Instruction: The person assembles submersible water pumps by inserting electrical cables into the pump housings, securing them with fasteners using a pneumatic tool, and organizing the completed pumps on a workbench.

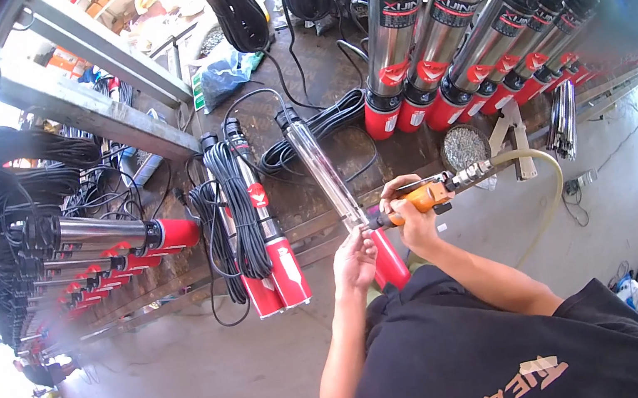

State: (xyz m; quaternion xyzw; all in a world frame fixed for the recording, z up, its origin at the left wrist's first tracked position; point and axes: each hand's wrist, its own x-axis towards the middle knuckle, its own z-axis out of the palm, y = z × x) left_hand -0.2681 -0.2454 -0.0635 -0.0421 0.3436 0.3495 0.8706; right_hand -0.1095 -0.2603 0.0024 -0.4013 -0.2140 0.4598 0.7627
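A steel submersible pump with a red lower end lies in front of me, its near end over the bench edge by my body. My right hand is wrapped round an orange air screwdriver, whose tip points left at the pump just above the red part. At that tip, my left hand is closed in a pinch against the pump's side; what its fingertips hold is too small to make out. Left of it lie two more pumps with black cable coils on them.
Several finished-looking pumps stand in a row at the right, and others lie at the left. A bowl of small metal parts sits at the bench edge. A pale hose loops from the screwdriver. A metal post rises at the left.
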